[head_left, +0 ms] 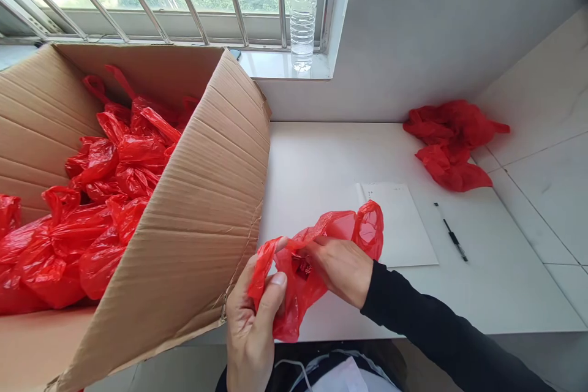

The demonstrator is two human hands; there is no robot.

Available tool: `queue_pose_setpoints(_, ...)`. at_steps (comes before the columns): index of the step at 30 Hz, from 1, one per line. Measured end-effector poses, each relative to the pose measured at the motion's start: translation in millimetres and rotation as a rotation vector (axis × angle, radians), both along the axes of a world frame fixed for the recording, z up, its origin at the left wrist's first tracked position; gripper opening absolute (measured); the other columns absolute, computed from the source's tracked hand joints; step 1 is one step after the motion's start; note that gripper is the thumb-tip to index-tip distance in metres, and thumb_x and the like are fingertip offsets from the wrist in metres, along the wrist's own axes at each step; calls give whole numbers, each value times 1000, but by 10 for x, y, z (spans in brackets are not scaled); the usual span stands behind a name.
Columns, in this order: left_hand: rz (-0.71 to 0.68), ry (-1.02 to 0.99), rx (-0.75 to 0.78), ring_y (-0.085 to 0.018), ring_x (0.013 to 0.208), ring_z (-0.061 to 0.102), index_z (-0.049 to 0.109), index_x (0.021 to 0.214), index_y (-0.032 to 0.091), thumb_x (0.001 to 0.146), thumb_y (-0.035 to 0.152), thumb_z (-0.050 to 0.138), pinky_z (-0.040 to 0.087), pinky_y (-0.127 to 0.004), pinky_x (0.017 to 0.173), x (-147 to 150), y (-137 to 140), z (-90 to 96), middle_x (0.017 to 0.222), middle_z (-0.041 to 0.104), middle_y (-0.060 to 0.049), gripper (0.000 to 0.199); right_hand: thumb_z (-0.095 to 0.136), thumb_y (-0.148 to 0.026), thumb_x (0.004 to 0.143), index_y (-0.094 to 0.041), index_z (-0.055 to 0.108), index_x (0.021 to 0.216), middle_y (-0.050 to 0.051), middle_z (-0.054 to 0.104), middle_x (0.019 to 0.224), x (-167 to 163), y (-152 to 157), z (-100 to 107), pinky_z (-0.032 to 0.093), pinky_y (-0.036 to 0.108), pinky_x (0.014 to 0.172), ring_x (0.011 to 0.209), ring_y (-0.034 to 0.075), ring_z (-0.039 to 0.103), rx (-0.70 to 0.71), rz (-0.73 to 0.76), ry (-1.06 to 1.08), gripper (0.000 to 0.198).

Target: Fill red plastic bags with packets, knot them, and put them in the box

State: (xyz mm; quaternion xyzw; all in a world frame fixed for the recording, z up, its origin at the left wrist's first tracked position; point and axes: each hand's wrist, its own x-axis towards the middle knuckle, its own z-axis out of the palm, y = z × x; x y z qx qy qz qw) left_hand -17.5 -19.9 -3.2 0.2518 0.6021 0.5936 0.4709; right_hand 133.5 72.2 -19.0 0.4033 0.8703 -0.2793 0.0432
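Note:
Low over the front edge of the white table, a thin red plastic bag (294,312) hangs between my two hands. My left hand (257,312) is closed on one looped handle of it, thumb up and index finger through the loop. At the bag's mouth, my right hand (337,266) grips the plastic, its fingertips hidden by the folds. Something dark red and shiny shows inside the bag below my right fingers, too small to make out. The other handle loop (369,226) sticks out beyond my right hand.
A big open cardboard box (197,220) at left holds several tied red bags (133,159). On the table (312,159) lie a white paper pad (404,233), a black pen (452,233) and crumpled red bags (452,141). A water bottle (302,18) stands on the windowsill.

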Motion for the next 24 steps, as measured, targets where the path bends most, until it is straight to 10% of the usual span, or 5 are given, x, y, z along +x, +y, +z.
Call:
queue_pose_setpoints(8,-80,40,50,-27,127,58,66,129,27,91,36,67,46,-36,110,-33,-18,-127,127,69,-5,38,55,-12,82,-13,66,97,10,72,89,-160,52,-166,40,30,62,82,26,67,-24,-97,-227,19)
queue_pose_setpoints(18,-81,41,52,-25,129,56,65,129,29,93,35,65,45,-34,112,-52,0,-128,130,67,-4,37,39,-23,96,-15,66,86,11,69,73,184,8,141,30,32,54,66,25,67,95,-103,-342,30)
queue_pose_setpoints(24,-84,-39,45,-25,123,61,68,125,29,91,36,68,52,-33,105,37,34,-65,129,69,-3,35,46,-17,92,-16,66,89,7,70,73,128,61,-32,32,29,54,64,21,66,86,-35,-273,20)
